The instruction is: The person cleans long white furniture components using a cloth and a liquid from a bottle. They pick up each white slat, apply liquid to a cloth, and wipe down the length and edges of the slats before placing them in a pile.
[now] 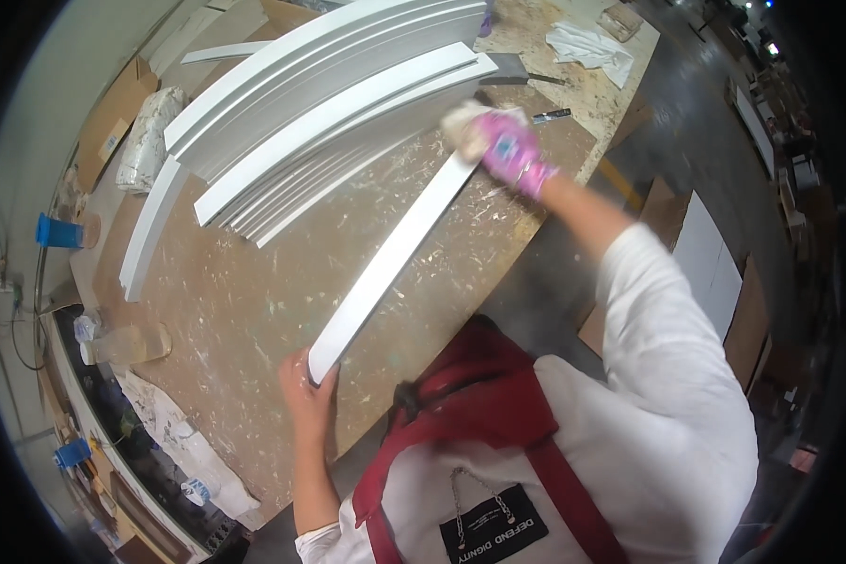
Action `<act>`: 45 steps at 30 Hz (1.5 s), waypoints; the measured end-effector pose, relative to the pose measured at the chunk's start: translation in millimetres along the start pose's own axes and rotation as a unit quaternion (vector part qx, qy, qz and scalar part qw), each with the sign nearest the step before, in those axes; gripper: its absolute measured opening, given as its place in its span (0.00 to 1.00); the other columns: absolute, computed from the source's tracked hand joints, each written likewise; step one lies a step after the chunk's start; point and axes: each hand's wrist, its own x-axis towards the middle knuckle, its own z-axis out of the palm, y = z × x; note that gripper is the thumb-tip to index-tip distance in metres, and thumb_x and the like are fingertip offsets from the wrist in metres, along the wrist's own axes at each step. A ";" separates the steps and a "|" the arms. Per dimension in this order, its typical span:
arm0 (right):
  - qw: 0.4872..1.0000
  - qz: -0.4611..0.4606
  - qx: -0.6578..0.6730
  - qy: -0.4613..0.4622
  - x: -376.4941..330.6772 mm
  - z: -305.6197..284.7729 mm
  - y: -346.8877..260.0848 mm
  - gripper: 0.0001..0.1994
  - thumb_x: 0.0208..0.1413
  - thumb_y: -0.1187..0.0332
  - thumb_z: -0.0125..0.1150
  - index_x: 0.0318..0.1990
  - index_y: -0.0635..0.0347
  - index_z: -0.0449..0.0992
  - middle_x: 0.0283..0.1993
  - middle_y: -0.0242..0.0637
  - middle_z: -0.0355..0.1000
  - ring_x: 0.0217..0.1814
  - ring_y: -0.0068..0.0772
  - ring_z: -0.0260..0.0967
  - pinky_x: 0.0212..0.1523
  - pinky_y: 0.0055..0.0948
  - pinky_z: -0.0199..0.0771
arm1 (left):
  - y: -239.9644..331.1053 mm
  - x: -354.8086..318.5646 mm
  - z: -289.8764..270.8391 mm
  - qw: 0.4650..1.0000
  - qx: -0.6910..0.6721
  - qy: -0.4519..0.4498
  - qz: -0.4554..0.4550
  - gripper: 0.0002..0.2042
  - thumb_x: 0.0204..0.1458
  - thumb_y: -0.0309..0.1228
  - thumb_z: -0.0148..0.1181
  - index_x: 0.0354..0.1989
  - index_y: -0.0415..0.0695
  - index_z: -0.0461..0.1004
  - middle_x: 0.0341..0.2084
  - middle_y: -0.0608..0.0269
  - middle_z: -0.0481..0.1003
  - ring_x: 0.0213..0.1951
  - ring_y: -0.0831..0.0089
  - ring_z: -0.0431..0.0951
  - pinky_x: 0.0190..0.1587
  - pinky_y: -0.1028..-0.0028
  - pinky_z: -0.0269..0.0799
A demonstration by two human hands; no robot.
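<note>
A long white strip of trim (395, 258) lies slantwise across the paint-flecked brown workbench (282, 310). My bare left hand (307, 387) grips its near end, with the fingers wrapped round the edge. At the far end, my right hand (509, 150), in a pink-purple glove, presses a pale crumpled rag (465, 127) onto the strip. That hand and the rag are smeared by motion. Several more white trim strips (338, 103) stand packed side by side at the back of the bench, left of my right hand.
A single white strip (150, 230) lies left of the stack. Farther left are a clear bottle (132, 345), a blue-topped container (61, 231) and a wrapped white bundle (150, 141). A white cloth (590, 49) lies at the far right corner. Cardboard and a white panel (708, 263) are off the bench's right edge.
</note>
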 end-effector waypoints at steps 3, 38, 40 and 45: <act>0.970 0.121 0.177 0.113 -16.5 -70.8 2.8 0.12 0.54 0.63 0.55 0.40 0.61 0.75 0.35 0.39 0.76 0.38 0.32 0.74 0.38 0.30 0.73 | -5.8 3.4 3.8 0.999 0.029 0.027 0.003 0.22 0.42 0.31 0.67 0.47 0.38 0.71 0.45 0.48 0.69 0.48 0.51 0.68 0.51 0.60 0.63; 0.211 0.154 0.957 -0.129 -125.6 -72.9 -379.9 0.21 0.62 0.65 0.47 0.60 0.64 0.60 0.57 0.44 0.67 0.57 0.40 0.68 0.59 0.40 0.67 | -68.9 59.6 -146.2 0.927 0.216 0.021 0.305 0.40 0.28 0.26 0.70 0.59 0.56 0.66 0.46 0.55 0.69 0.48 0.57 0.70 0.51 0.60 0.64; 0.244 0.155 0.947 -0.137 -128.5 -71.8 -381.2 0.23 0.62 0.64 0.49 0.62 0.63 0.57 0.57 0.44 0.66 0.55 0.41 0.69 0.56 0.39 0.70 | -52.9 53.1 -145.7 0.913 0.262 0.017 0.313 0.37 0.31 0.26 0.67 0.58 0.59 0.67 0.44 0.57 0.69 0.47 0.61 0.70 0.50 0.61 0.64; 0.221 0.148 0.952 -0.148 -127.5 -77.5 -370.9 0.23 0.61 0.66 0.50 0.62 0.64 0.57 0.57 0.46 0.66 0.55 0.41 0.68 0.57 0.37 0.69 | -33.9 52.6 -167.9 0.856 0.377 0.068 0.346 0.32 0.38 0.24 0.58 0.57 0.63 0.67 0.41 0.60 0.69 0.45 0.64 0.70 0.49 0.63 0.62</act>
